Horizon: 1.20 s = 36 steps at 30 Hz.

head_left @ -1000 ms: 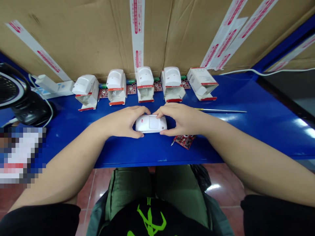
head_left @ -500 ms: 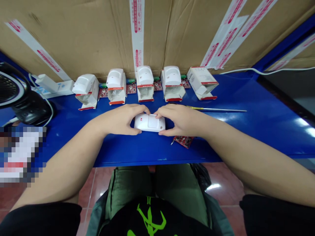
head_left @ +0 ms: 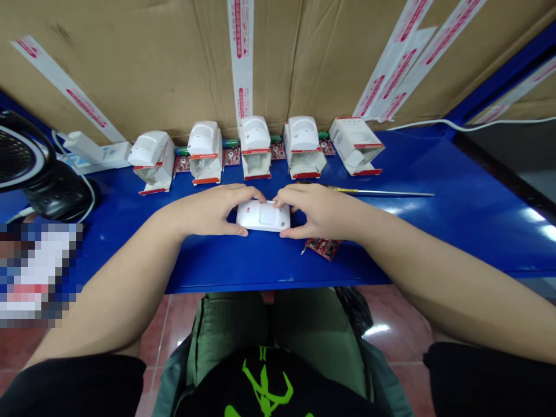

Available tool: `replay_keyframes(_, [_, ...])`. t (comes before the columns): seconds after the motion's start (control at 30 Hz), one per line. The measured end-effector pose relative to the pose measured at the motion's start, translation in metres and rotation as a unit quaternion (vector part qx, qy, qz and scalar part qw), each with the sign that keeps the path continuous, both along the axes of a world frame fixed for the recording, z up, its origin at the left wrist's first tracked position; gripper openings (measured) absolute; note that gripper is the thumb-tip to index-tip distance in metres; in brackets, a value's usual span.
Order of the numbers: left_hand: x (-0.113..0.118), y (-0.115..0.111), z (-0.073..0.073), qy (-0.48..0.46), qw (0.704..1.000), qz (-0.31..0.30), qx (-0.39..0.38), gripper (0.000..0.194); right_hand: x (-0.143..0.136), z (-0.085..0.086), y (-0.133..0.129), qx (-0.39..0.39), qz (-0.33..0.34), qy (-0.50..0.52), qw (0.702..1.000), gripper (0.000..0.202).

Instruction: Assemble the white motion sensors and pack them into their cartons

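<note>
White detector casing [head_left: 263,216] on blue worktop [head_left: 234,267], between left hand [head_left: 212,211] and right hand [head_left: 319,211]; fingers [head_left: 252,193] of both curled, pinching its ends, thumbs at near edge, others at far edge

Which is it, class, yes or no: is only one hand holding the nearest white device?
No, the left hand and right hand grip the nearest white device at opposite ends.
</note>
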State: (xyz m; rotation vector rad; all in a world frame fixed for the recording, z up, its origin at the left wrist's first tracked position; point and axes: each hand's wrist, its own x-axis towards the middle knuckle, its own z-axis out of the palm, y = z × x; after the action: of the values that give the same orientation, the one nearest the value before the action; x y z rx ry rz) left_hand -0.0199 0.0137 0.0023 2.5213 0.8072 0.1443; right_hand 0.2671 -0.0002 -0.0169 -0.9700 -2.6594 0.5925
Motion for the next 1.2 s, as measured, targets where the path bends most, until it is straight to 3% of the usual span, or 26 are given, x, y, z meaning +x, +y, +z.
replay_keyframes(0.33, [0.0014,0.0001,-0.0006,-0.036,0.999,0.004,0.026,0.051,0.0006,-0.0009,0.0008,-0.013,-0.004,0.017,1.000,0.049])
replay_keyframes(0.77, [0.0001,0.0006,0.0055,-0.035,0.999,0.008,-0.005,0.043,-0.0017,-0.0042,0.0013,-0.009,-0.008,0.031,0.999,0.059])
replay_keyframes(1.2, [0.0027,0.0015,0.0019,-0.038,0.998,-0.005,0.054,0.046,-0.0016,-0.0081,0.0031,0.004,0.002,0.037,0.999,0.050])
